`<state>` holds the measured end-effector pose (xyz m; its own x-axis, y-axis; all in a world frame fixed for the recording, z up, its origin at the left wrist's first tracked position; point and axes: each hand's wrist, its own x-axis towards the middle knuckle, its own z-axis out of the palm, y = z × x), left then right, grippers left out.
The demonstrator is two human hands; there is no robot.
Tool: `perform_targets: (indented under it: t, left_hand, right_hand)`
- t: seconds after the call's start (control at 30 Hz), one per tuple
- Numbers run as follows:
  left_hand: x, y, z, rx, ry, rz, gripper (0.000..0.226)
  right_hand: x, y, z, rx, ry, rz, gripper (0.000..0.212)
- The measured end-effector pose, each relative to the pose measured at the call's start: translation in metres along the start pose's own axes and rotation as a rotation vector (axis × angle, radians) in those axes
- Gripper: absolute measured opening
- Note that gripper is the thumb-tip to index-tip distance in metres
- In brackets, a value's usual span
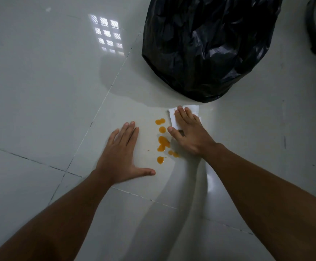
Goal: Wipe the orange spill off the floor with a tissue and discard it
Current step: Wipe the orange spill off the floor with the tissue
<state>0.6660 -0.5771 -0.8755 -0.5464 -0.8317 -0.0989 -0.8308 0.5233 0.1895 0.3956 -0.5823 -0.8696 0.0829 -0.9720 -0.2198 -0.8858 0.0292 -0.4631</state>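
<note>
On the floor: glossy pale tile (pixel 40 87), smooth and mirror-like, cut by thin dark grout lines that meet at a corner near the left wrist; a grid of bright window panes is reflected in it further off.

Orange spill (pixel 162 141): a loose column of wet, rounded drops and small pools, deep amber with glossy edges, lying between the two hands; a few fine specks lie to its left. The largest blot sits mid-column, touching or just beside the heel of the right hand's thumb.

Tissue (pixel 174 119): white, folded into a flat, roughly rectangular pad with soft matte surface and a slightly ragged far edge, lying on the tile just beyond and to the right of the spill's top drops, not yet on them.

Right hand (pixel 188 133): spread flat, palm down on the tissue, fingers extended over it, thumb splayed toward the spill; pressing, not pinching.

Left hand (pixel 120 156): open, palm flat on bare tile left of the spill, fingers together, thumb stretched out sideways; holding nothing.

Bin bag (pixel 210 46): black, thin crinkled plastic with shiny creases, bulging and rounded, standing near the tissue's far side.
</note>
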Motion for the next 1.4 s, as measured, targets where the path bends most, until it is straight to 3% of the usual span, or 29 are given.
perform_targets:
  t: [0.27,0.8,1.03,1.4]
  left_hand:
    - [-0.001,0.001,0.0,-0.003,-0.002,-0.001,0.142]
    - [-0.006,-0.003,0.0,-0.009,-0.043,0.012,0.143]
    - [-0.016,0.003,-0.002,-0.024,-0.019,-0.013,0.138]
    - [-0.023,0.005,0.003,0.023,0.048,-0.09,0.135]
  right_hand:
    - [-0.006,0.003,-0.004,-0.015,-0.045,-0.089,0.076]
    - [-0.105,-0.007,0.028,-0.014,0.065,0.009,0.074]
    - [-0.139,-0.002,0.032,-0.195,0.075,-0.001,0.083]
    - [-0.134,-0.002,0.034,-0.17,0.046,0.022,0.09]
